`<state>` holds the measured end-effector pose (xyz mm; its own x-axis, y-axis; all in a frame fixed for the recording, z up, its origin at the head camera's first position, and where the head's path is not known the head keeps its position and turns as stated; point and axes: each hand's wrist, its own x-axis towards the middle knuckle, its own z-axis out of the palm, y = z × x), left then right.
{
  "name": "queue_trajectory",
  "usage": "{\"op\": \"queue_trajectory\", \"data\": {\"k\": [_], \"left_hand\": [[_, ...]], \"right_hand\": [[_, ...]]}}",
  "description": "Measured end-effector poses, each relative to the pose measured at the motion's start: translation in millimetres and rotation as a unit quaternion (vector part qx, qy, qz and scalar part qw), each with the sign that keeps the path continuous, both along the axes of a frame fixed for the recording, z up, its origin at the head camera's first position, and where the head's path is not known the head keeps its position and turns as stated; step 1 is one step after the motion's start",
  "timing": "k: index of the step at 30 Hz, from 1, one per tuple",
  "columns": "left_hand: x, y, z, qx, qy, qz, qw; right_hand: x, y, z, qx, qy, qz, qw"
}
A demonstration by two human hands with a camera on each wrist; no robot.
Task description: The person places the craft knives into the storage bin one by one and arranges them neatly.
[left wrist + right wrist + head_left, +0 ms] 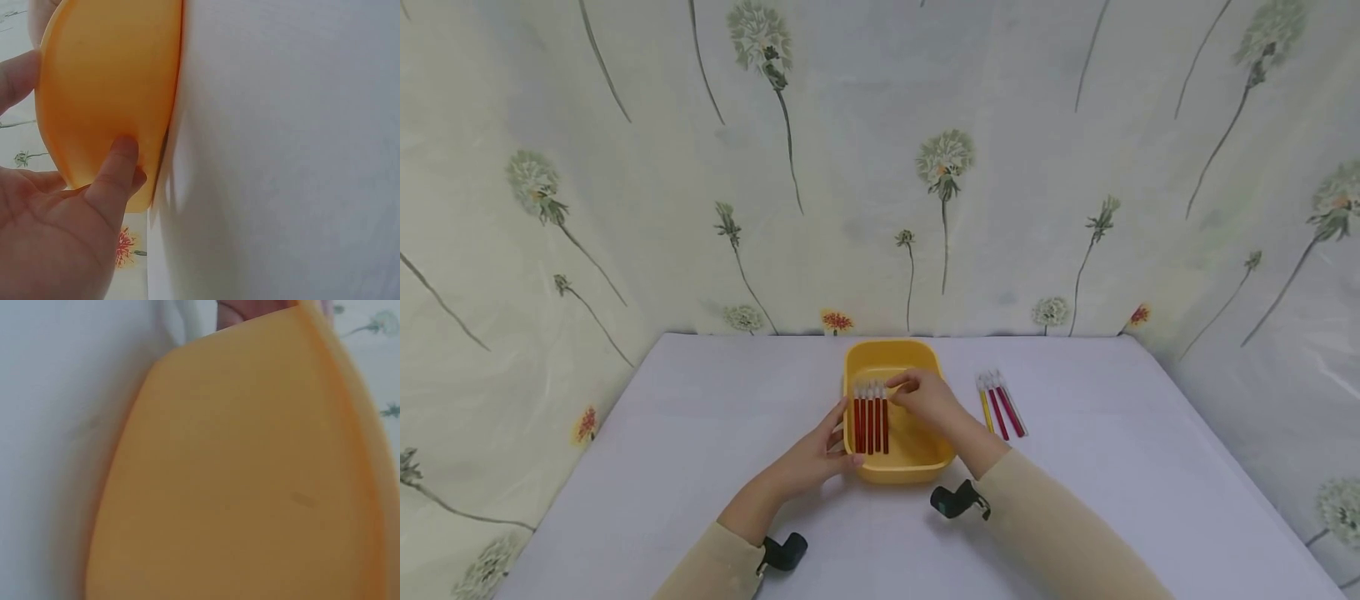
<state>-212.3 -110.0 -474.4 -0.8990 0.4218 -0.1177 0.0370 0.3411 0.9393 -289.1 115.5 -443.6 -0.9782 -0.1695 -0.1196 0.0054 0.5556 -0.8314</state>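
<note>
A yellow plastic basin [898, 475] stands on the white table. Inside it, along the left side, several slim dark-red sticks with pale pointed tips [870, 425] lie side by side; whether they are pens or brushes is unclear. My left hand [808, 457] grips the basin's near-left corner, thumb at the front rim and fingers along the left wall. In the left wrist view a finger presses the outer wall [100, 87]. My right hand [928, 400] reaches over the basin, its thumb and forefinger by the rightmost stick's pale tip. A pinch there cannot be made out.
To the right of the basin, several similar slim sticks [1000, 404], yellow, magenta and pale, lie on the white table [1097, 467]. A flower-printed cloth [850, 167] hangs behind the table. A dark wrist camera [953, 498] sits below my right wrist.
</note>
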Motion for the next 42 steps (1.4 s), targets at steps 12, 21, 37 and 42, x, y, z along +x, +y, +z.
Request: {"op": "queue_trajectory", "data": {"k": [12,21,37,42], "left_hand": [[-0.4,0.3,-2.2,0.000,-0.001,0.006,1.0000],[-0.2,1.9,-2.0,-0.005,-0.001,0.010,0.9999],[1.1,2.3,-1.1,-0.002,-0.003,0.012,0.9999],[0.6,1.8,-1.5,0.002,-0.003,0.010,0.9999]], "right_hand": [[8.5,21,20.3,0.013,0.029,0.001,0.9995],[12.0,51,35.0,-0.001,0.021,-0.010,0.9997],[10.2,113,30.5,0.040,0.027,-0.044,0.9979],[5.2,128,19.9,0.049,0.022,-0.060,0.9968]]}}
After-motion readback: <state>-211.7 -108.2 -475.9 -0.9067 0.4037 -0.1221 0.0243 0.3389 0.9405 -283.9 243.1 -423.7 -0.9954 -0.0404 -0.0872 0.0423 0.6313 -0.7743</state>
